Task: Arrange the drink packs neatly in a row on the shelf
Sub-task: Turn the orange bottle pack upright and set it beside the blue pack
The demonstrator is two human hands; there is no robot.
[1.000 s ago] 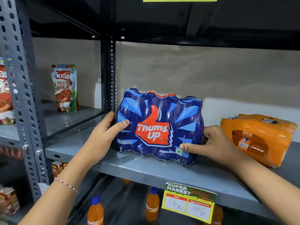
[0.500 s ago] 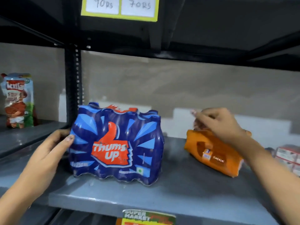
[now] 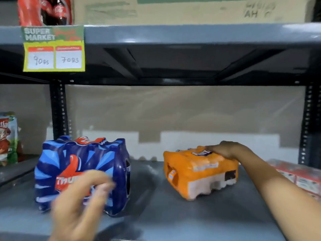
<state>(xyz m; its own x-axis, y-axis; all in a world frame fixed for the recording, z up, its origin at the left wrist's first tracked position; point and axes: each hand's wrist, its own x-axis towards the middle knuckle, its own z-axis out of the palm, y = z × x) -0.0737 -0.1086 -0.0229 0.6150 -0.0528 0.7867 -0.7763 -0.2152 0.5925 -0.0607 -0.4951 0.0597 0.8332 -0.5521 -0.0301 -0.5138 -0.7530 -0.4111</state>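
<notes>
A blue Thums Up drink pack (image 3: 97, 160) stands upright at the left of the grey shelf (image 3: 156, 209). My left hand (image 3: 81, 204) hangs blurred in front of it, fingers apart, holding nothing. An orange drink pack (image 3: 199, 173) sits to the right, turned at an angle to the shelf edge. My right hand (image 3: 225, 149) rests on its top back corner and grips it. A wide gap lies between the two packs.
A red and white pack (image 3: 298, 176) lies at the far right of the shelf. A pouch (image 3: 7, 138) stands on the neighbouring shelf to the left. A price tag (image 3: 53, 49) hangs from the upper shelf, which carries cola bottles (image 3: 46, 11) and a cardboard box (image 3: 191, 10).
My left hand has come off the side of the blue pack and now hovers in front of it. My right hand went from the blue pack to the orange pack, which now sits more upright.
</notes>
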